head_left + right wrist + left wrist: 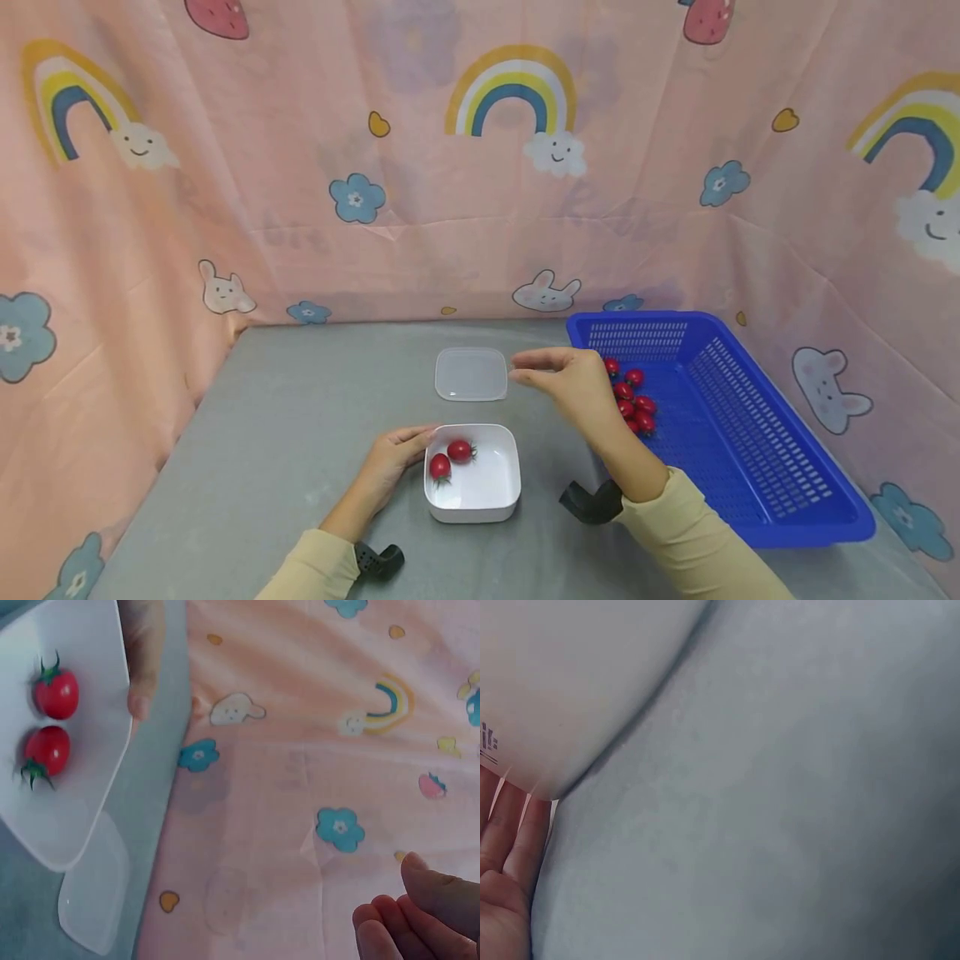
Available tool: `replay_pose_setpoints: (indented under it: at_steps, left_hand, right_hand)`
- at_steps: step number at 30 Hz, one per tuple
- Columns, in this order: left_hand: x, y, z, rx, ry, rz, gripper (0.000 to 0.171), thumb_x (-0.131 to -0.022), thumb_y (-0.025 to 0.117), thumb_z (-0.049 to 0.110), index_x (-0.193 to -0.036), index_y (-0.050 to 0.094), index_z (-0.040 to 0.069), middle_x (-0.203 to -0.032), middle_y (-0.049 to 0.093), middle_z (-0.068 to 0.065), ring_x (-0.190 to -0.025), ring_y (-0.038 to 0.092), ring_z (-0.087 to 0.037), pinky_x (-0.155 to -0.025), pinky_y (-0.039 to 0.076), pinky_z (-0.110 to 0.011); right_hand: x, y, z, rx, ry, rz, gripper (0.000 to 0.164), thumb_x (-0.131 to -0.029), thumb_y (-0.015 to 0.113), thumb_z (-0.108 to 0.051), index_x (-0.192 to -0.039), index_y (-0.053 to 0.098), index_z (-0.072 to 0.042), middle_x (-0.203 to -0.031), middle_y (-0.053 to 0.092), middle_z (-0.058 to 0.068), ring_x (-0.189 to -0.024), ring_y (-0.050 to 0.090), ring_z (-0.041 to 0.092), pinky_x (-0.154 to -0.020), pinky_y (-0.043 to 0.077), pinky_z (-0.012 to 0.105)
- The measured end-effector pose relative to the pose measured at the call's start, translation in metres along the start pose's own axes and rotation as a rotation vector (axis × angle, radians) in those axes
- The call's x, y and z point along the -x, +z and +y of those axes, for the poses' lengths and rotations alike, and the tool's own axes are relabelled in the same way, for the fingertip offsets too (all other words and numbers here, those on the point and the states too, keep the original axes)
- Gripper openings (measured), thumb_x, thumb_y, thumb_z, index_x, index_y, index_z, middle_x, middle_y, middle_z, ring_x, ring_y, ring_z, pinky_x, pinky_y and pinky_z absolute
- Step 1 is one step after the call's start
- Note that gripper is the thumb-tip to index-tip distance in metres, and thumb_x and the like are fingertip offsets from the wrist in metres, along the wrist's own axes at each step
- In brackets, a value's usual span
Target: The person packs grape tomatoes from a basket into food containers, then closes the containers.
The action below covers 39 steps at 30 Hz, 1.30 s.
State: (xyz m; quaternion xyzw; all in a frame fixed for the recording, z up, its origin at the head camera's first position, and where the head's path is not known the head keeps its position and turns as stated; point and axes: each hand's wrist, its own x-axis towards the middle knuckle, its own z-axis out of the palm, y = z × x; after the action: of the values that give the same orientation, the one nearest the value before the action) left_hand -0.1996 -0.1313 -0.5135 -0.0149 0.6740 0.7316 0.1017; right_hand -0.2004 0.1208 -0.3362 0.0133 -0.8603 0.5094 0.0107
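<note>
Left hand (393, 460) touches box (472, 512); right (573, 383) seemingly near lid (471, 375)

It's a curtained-off booth, this one, dressed like a little recording set! Pink cloth (285, 208) runs across the back and down both sides, creased and hanging, covered in cartoon rainbows (512, 73), blue flowers (357, 198) and bunnies (546, 295). It meets a plain grey worktop (247, 450), and there, black wrist gear (592, 503) at both sleeves (697, 533)! Home or studio behind that cloth? Can't tell.
</note>
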Motion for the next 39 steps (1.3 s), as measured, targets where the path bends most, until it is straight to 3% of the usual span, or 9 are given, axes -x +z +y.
replay_pose_setpoints:
  at_steps: [10,17,31,36,39]
  left_hand:
    - [0.002,0.001,0.001,-0.01,-0.005,0.003,0.038,-0.094,0.066,0.012,-0.123,0.063,-0.012,-0.114,0.074,-0.006,-0.095,0.068,0.001,-0.085,0.054,-0.018]
    - [0.002,0.003,0.002,-0.02,-0.009,0.002,0.038,-0.094,0.066,0.013,-0.123,0.063,-0.011,-0.115,0.074,-0.006,-0.096,0.067,0.002,-0.086,0.054,-0.018]
    - [0.001,0.0,0.001,-0.013,-0.001,0.005,0.039,-0.094,0.065,0.012,-0.123,0.062,-0.013,-0.111,0.075,-0.001,-0.095,0.067,0.002,-0.086,0.054,-0.018]
    - [0.002,0.001,0.002,-0.021,-0.005,0.008,0.039,-0.093,0.066,0.013,-0.123,0.063,-0.012,-0.113,0.075,-0.003,-0.094,0.068,0.001,-0.085,0.054,-0.018]
    - [0.002,0.002,0.002,-0.025,-0.005,0.012,0.039,-0.093,0.066,0.013,-0.123,0.063,-0.012,-0.113,0.075,-0.005,-0.093,0.068,0.001,-0.085,0.054,-0.018]
  right_hand:
    - [-0.014,-0.048,0.013,-0.006,0.022,0.043,0.045,-0.084,0.078,-0.043,-0.114,0.075,-0.01,-0.116,0.074,0.007,-0.115,0.064,0.023,-0.098,0.051,0.041]
    - [-0.03,-0.076,0.033,0.014,0.049,0.09,0.058,-0.083,0.075,-0.052,-0.121,0.072,-0.009,-0.127,0.068,0.015,-0.125,0.059,0.029,-0.11,0.043,0.052]
    - [-0.062,-0.094,0.084,-0.004,0.178,0.178,0.059,-0.088,0.074,-0.044,-0.129,0.065,-0.002,-0.137,0.06,0.021,-0.138,0.047,0.034,-0.116,0.036,0.051]
    - [-0.072,-0.097,0.108,-0.047,0.225,0.221,0.056,-0.088,0.075,-0.039,-0.13,0.065,-0.003,-0.132,0.066,0.013,-0.128,0.056,0.024,-0.112,0.043,0.044]
    - [-0.076,-0.102,0.12,-0.117,0.245,0.228,0.058,-0.088,0.075,-0.036,-0.133,0.062,-0.001,-0.105,0.075,-0.007,-0.104,0.065,0.003,-0.11,0.045,0.039]
